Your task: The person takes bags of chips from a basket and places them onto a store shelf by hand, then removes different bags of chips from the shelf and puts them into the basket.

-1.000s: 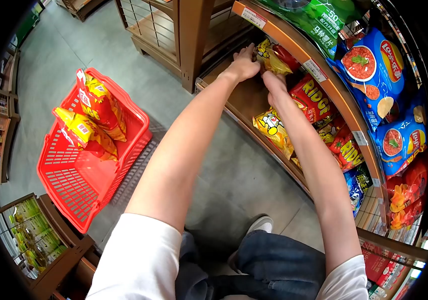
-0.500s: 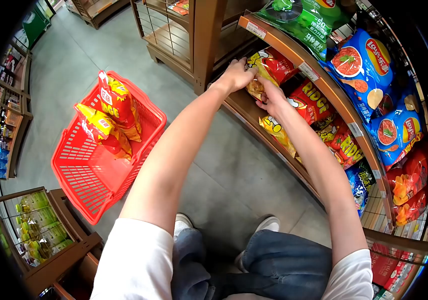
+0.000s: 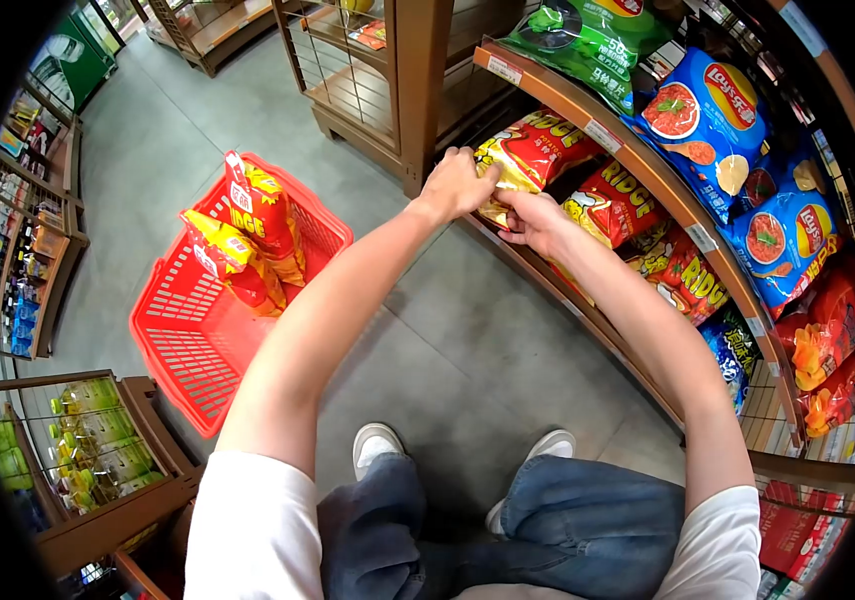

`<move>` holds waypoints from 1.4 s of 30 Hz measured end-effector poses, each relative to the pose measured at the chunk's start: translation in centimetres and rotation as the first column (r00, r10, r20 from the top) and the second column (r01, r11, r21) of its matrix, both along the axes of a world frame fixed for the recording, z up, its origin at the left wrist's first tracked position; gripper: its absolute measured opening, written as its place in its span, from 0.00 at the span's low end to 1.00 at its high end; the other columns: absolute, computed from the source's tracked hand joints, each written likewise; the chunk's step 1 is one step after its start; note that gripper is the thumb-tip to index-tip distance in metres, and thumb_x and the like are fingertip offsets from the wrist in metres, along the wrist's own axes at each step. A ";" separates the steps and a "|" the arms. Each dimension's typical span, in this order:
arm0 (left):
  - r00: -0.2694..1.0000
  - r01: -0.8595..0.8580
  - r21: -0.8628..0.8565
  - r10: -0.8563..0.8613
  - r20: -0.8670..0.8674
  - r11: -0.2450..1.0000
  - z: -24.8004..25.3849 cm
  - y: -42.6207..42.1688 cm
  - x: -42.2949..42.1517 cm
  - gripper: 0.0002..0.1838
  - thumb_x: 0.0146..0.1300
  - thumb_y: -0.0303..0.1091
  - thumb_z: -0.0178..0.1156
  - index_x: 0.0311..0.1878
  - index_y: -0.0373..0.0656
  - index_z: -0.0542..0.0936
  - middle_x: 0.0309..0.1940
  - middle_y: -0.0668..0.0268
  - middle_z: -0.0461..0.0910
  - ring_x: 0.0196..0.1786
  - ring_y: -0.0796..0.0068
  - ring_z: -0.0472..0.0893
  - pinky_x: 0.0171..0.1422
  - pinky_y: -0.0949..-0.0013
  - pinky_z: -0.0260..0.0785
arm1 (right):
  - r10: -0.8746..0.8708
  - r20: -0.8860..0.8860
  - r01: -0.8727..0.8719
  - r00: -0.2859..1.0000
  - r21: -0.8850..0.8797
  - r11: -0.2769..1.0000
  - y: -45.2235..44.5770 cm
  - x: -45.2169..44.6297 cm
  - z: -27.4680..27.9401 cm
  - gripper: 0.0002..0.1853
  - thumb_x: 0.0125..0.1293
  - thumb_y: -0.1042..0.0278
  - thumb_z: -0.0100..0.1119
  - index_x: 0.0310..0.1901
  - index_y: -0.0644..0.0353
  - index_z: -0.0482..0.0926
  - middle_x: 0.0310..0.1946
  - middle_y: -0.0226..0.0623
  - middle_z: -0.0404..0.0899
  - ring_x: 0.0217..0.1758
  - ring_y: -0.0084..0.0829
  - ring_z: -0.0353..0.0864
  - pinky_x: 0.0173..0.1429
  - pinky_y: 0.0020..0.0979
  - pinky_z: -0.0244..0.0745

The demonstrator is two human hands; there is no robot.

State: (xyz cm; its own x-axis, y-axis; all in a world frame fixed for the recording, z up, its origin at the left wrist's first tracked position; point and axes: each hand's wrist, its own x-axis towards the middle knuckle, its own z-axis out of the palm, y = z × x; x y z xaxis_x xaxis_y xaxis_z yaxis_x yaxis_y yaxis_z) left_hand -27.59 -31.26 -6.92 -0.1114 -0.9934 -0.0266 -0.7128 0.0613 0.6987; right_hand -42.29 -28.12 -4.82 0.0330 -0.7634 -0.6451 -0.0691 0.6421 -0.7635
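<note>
At the left front corner of the brown lower shelf (image 3: 616,348), the left hand (image 3: 458,185) and right hand (image 3: 536,224) are holding a glossy red-and-yellow, pillow-shaped chip bag (image 3: 536,150) by its near end, grip nearly closed, light, even pressure probably keeping it uncrushed.

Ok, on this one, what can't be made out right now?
All in the head view:
Left hand: palm, hidden by the hand's own back.
Red bag beside it: far edge, hidden by the upper shelf rail.
Basket: part of one side, behind the left forearm.
Green bag: top, cut off by the picture's edge.
Green bottles: label text, too small.
</note>
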 end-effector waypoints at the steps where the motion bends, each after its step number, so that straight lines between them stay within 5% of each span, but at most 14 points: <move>1: 1.000 0.009 -0.015 -0.009 0.000 1.000 0.1 0.3 0.2 0.36 0.63 0.56 0.54 0.54 0.25 0.73 0.55 0.38 0.73 0.59 0.42 0.75 0.66 0.54 0.68 | 0.029 -0.020 -0.029 0.999 -0.014 0.999 0.3 0.0 0.1 0.07 0.68 0.61 0.61 0.37 0.53 0.77 0.21 0.19 0.66 0.23 0.16 0.65 0.44 0.36 0.75; 13: 0.984 -0.053 -0.143 0.027 -0.177 0.988 1.4 3.7 0.4 0.32 0.62 0.54 0.58 0.54 0.30 0.73 0.52 0.43 0.74 0.59 0.47 0.74 0.64 0.56 0.66 | 0.149 -0.076 -0.157 0.986 -0.112 0.981 2.5 -0.8 1.9 0.19 0.66 0.55 0.65 0.51 0.54 0.71 0.31 0.22 0.69 0.31 0.16 0.67 0.45 0.34 0.75; 20: 0.959 -0.086 -0.203 0.025 -0.282 0.975 0.9 6.9 0.2 0.31 0.60 0.51 0.61 0.58 0.35 0.75 0.50 0.50 0.69 0.55 0.51 0.71 0.63 0.57 0.66 | 0.142 -0.103 -0.165 0.985 -0.276 0.947 5.6 -0.4 1.0 0.18 0.63 0.59 0.66 0.51 0.55 0.74 0.34 0.25 0.78 0.30 0.17 0.74 0.31 0.23 0.73; 26: 0.972 -0.159 -0.307 0.093 -0.218 0.938 0.2 8.7 1.2 0.28 0.62 0.50 0.62 0.58 0.39 0.76 0.57 0.51 0.67 0.61 0.52 0.63 0.68 0.56 0.59 | 0.145 -0.134 -0.178 0.980 -0.286 0.942 7.0 0.6 1.3 0.25 0.61 0.60 0.67 0.57 0.58 0.71 0.45 0.33 0.80 0.45 0.25 0.81 0.40 0.27 0.80; 27: 0.971 -0.169 -0.335 0.098 -0.219 0.927 0.1 9.1 1.5 0.26 0.64 0.49 0.61 0.58 0.39 0.76 0.59 0.52 0.67 0.61 0.53 0.63 0.68 0.56 0.59 | 0.162 -0.080 -0.178 0.983 -0.261 0.949 6.9 0.4 1.2 0.29 0.60 0.60 0.67 0.60 0.60 0.69 0.52 0.36 0.78 0.55 0.29 0.79 0.49 0.33 0.81; 31: 0.957 -0.188 -0.352 0.090 -0.277 0.917 -0.5 10.4 2.8 0.22 0.65 0.45 0.59 0.55 0.39 0.76 0.56 0.54 0.70 0.59 0.52 0.65 0.67 0.55 0.58 | 0.108 0.179 -0.067 0.978 -0.221 0.973 7.2 0.5 1.0 0.28 0.63 0.62 0.64 0.62 0.59 0.67 0.57 0.36 0.74 0.61 0.32 0.74 0.63 0.46 0.72; 38: 0.895 -0.356 -0.252 0.251 -0.368 0.900 -2.7 12.9 3.8 0.19 0.67 0.42 0.56 0.55 0.39 0.76 0.55 0.51 0.70 0.60 0.52 0.65 0.67 0.54 0.57 | 0.186 0.458 -0.170 0.869 -0.075 0.982 8.2 1.1 0.5 0.26 0.64 0.56 0.66 0.58 0.60 0.72 0.54 0.42 0.74 0.56 0.37 0.76 0.63 0.46 0.73; 42: 0.876 -0.406 -0.303 0.274 -0.397 0.862 -3.6 14.5 3.7 0.17 0.67 0.39 0.57 0.53 0.39 0.76 0.54 0.51 0.69 0.60 0.51 0.65 0.67 0.54 0.57 | 0.121 0.472 -0.128 0.873 -0.016 0.992 9.0 1.8 1.0 0.33 0.64 0.49 0.65 0.64 0.61 0.67 0.57 0.49 0.73 0.61 0.44 0.74 0.66 0.48 0.71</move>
State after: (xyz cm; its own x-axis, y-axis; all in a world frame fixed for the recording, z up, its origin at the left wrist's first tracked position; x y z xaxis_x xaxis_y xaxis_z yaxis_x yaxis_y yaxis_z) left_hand -23.93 -16.73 -10.47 0.2993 -0.8982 0.3219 -0.4681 0.1558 0.8699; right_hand -40.49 -19.10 -3.81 0.4302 -0.7229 -0.5407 0.2163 0.6641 -0.7157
